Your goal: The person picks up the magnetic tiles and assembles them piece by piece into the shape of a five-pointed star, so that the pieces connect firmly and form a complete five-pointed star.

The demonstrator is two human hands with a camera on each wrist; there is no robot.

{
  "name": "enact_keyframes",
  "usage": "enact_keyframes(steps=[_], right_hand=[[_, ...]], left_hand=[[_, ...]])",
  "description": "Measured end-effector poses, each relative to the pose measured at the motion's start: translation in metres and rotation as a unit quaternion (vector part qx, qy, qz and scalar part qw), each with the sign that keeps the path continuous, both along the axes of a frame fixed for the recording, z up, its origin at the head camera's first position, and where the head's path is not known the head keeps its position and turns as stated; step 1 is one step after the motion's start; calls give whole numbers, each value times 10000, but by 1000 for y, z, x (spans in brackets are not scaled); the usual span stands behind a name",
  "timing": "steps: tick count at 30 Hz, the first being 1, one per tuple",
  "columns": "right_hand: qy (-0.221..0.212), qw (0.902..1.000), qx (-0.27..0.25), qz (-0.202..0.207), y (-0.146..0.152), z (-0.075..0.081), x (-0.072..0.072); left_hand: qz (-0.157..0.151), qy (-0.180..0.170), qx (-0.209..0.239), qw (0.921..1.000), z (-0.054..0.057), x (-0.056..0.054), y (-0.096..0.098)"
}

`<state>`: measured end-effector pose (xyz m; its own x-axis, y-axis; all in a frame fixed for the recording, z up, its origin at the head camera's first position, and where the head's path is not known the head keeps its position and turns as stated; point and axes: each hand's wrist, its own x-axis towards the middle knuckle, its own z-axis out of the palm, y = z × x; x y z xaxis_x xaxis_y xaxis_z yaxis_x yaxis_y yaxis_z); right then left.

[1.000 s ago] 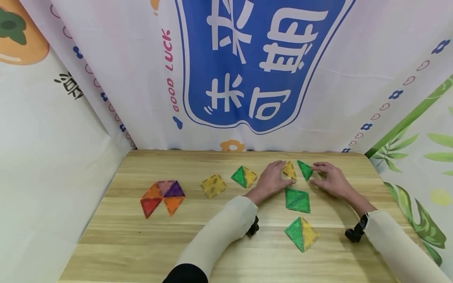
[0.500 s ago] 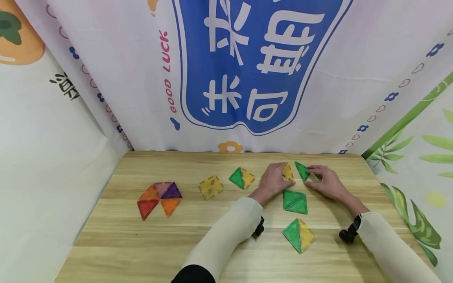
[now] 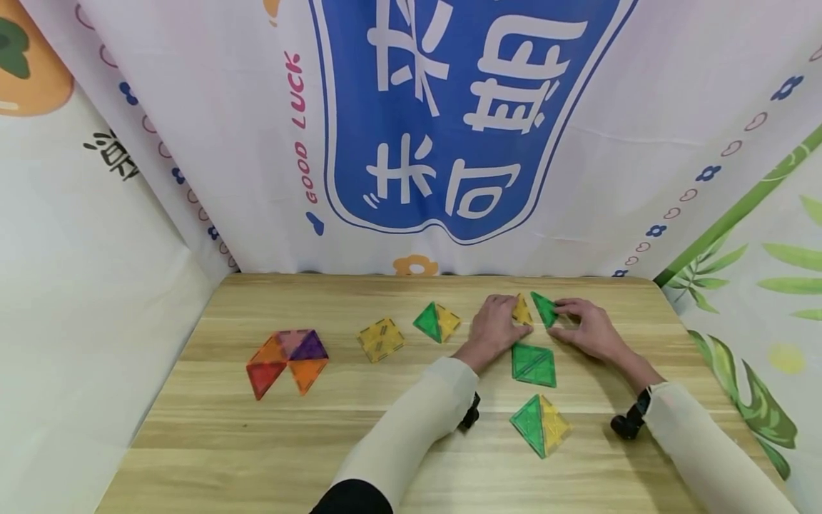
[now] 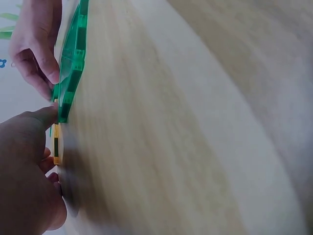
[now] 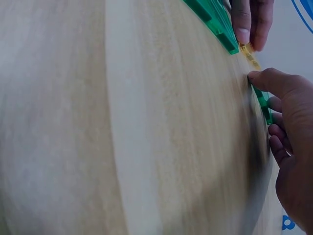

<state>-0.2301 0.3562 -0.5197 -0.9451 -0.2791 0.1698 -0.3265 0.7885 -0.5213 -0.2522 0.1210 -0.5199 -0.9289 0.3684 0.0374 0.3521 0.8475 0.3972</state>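
Yellow see-through plastic forms the small triangular tile [image 3: 521,311] that, in the head view, my left hand [image 3: 492,330] pinches between thumb and fingers; my right hand [image 3: 592,330] pinches a green see-through plastic triangle [image 3: 544,308] just beside it, a narrow gap between the two; both are near the far edge of the pale wooden table [image 3: 321,450]. Nearer me lie a green square of two triangles [image 3: 534,365] and, below that, a green-and-yellow diamond [image 3: 529,426]; off to the left are a second green-and-yellow diamond [image 3: 437,322], a yellow square of two triangles [image 3: 382,340] and a fan of red, orange, pink and purple triangles [image 3: 282,350]. I count five green triangles, five yellow, two orange, and one each of red, pink and purple, fifteen in all; as I judge it, four pairs and the fan are done, and only the two tiles in my fingers are left unjoined.

From the left wrist, my thumb is at one end of the yellow tile and my other fingers at its opposite end; the green square, seen nearly edge-on, partly hides it.

From the right wrist, my thumb and curled fingers hold the green triangle at either end; the yellow tile shows just beyond my thumb.
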Motion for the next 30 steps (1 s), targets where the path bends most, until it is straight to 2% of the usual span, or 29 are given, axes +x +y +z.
enact_keyframes(steps=[14,24,30], right_hand=[[88,9999,-69,122,-13,-4,0],[12,9998,4,222,-18,-1,2],[81,9997,-21,211,-19,5,5]], left_hand=[[-105,56,-16,9999,-2,-2,-1],[-406,22,38,9992,2,-1,-12],[-694,-94,22,9975,9,-1,-27]])
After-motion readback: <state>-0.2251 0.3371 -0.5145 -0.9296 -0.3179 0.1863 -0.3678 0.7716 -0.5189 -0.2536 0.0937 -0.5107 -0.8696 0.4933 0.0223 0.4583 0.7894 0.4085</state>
